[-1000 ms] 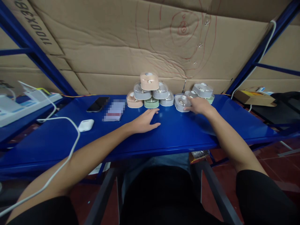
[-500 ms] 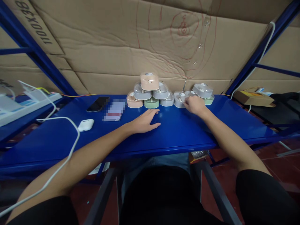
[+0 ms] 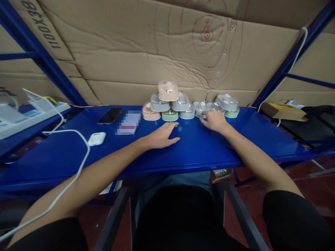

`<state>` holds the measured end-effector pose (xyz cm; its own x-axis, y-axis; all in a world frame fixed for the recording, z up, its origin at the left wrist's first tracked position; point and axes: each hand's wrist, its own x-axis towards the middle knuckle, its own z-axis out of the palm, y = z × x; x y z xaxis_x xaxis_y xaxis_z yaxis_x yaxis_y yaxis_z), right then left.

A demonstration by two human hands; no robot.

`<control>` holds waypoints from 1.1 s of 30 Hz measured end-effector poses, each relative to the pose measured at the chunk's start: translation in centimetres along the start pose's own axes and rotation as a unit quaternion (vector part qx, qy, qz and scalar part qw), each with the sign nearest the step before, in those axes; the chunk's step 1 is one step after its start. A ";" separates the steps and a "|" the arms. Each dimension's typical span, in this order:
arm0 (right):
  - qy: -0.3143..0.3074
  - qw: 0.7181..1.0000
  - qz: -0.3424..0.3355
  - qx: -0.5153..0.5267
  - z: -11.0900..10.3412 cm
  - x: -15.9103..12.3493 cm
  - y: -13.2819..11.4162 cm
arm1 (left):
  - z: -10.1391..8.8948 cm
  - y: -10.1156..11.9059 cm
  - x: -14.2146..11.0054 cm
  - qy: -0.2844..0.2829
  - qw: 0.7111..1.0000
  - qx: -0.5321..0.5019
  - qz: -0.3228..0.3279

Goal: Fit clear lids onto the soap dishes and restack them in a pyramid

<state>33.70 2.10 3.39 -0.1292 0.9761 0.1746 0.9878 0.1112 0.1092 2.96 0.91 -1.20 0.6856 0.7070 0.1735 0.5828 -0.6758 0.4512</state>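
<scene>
My left hand [image 3: 163,136] lies on the blue table with its fingers stretched out and thumb apart, holding nothing. It is just in front of a stack of small boxes with clear lids: a green box [image 3: 169,115], a peach box [image 3: 151,113] and a grey box [image 3: 186,112] below, two grey ones above, and a peach box [image 3: 168,92] on top. My right hand [image 3: 215,121] has its index finger against the front of a grey box [image 3: 201,108] beside the stack, thumb apart below. Behind its knuckles another grey box [image 3: 216,107] is partly hidden.
To the right, a grey box [image 3: 227,101] sits on a green box [image 3: 232,113]. At left on the table [image 3: 193,150] are a dark phone [image 3: 111,115], a phone with a blurred screen [image 3: 129,122], and a white earbud case [image 3: 97,138]. A white cable [image 3: 85,160] crosses my left arm.
My right hand has moved left and slightly nearer me. The grey box at its fingertip has shifted back a little. My left hand has stayed in place.
</scene>
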 end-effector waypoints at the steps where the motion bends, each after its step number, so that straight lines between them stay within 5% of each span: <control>1: 0.005 1.000 -0.003 0.007 -0.1 -0.1 -0.1 | 0.0 0.0 0.0 -0.003 1.000 0.002 0.001; 12: 0.168 0.978 -0.095 0.078 1.0 0.4 -1.6 | 0.4 -0.4 0.2 0.012 0.999 0.024 0.028; 17: 0.214 0.970 -0.078 0.084 -1.4 2.4 -6.5 | 0.5 -0.4 0.4 0.010 0.998 0.032 0.044; 22: 0.256 0.962 -0.063 0.070 -3.6 7.7 -13.1 | 0.6 -0.4 0.4 0.012 0.998 0.032 0.053; 27: 0.228 0.968 0.010 0.103 -4.7 11.9 -16.9 | 0.7 -0.3 0.4 0.006 0.997 0.053 0.057; 33: 0.164 0.982 0.024 0.087 -6.3 11.3 -16.2 | 0.5 -0.2 0.3 0.004 0.997 0.058 0.055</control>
<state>15.66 10.13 9.73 -0.0743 0.8721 0.4836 0.9897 0.1241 -0.0717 3.23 1.13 -1.71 0.7451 0.6284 0.2232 0.5513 -0.7688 0.3240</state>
